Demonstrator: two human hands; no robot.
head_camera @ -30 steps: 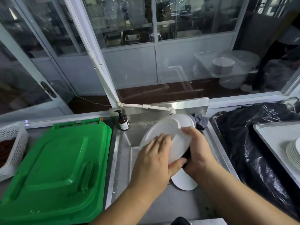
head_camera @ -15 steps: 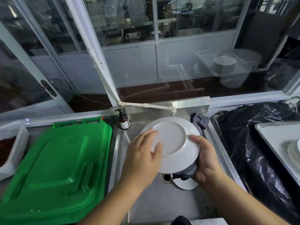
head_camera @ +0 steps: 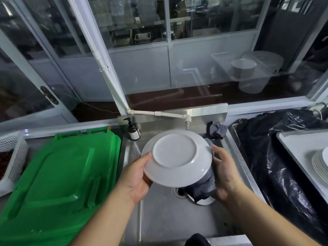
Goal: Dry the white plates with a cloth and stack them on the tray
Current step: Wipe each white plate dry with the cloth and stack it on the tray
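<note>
A white plate (head_camera: 175, 157) is held over the steel sink (head_camera: 159, 219) with its underside facing me. My left hand (head_camera: 137, 176) grips its left rim, thumb on top. My right hand (head_camera: 224, 173) holds a grey cloth (head_camera: 204, 187) bunched under the plate's right edge. Another white plate (head_camera: 205, 201) lies in the sink over the drain, mostly hidden by the cloth. At the right edge, a stack of white plates (head_camera: 319, 164) sits on a pale tray (head_camera: 301, 144).
A green bin lid (head_camera: 58, 181) covers the counter left of the sink. A brown soap bottle (head_camera: 133, 129) and a tap (head_camera: 187, 119) stand at the sink's back. A second grey rag (head_camera: 217, 130) lies at the back right corner. Black plastic bag (head_camera: 275, 157) fills the space before the tray. A white basket (head_camera: 12, 157) sits far left.
The plate has been turned over, its underside now up. My left hand slid from the plate's face to its left rim, and my right hand with the cloth dropped beneath the right edge.
</note>
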